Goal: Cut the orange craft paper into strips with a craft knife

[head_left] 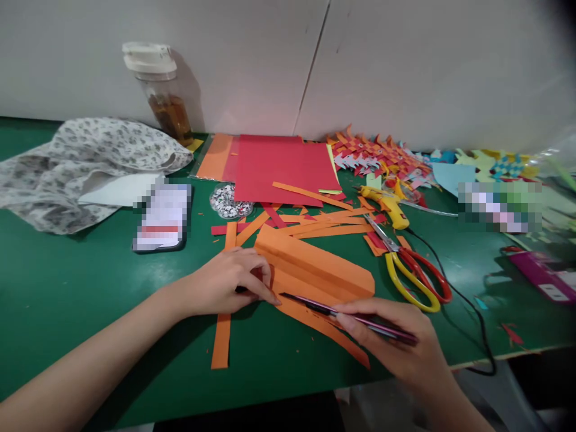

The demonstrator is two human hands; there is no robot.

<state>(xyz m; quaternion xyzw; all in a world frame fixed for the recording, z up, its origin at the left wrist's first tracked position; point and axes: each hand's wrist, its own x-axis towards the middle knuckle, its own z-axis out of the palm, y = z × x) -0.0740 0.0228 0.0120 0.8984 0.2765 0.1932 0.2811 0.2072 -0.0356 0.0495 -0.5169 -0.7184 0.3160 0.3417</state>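
The folded orange paper (315,273) lies on the green table (90,288) between the 2 hands, its long folds running from the left fingertips toward the right hand. The left hand (229,281) grips nothing: its fingers are bunched narrow and press the near left end of the paper flat. The right hand (396,342) is closed in a pinch around a thin tool (324,307), dark and pink, laid low across the paper's near edge with its tip almost at the left fingertips. Whether it is a pen or a craft knife, I cannot tell.

To my eye the step is a line drawn along that fold. It goes best with the left fingers pinning the layers right beside the tip but off its line, and with the tool held at a shallow angle so the stacked layers do not slip or tear.

1 loose orange strip (221,336) runs under the left wrist toward the table edge. Just beyond the right hand lie scissors (414,270) with red and yellow handles, and farther out a yellow glue gun (387,204) whose black cord (472,318) trails past the right wrist. Beyond both hands a red sheet (281,168) sits among cut strips. Beyond the left hand is a phone (164,219), with a patterned cloth (90,156) farther off.
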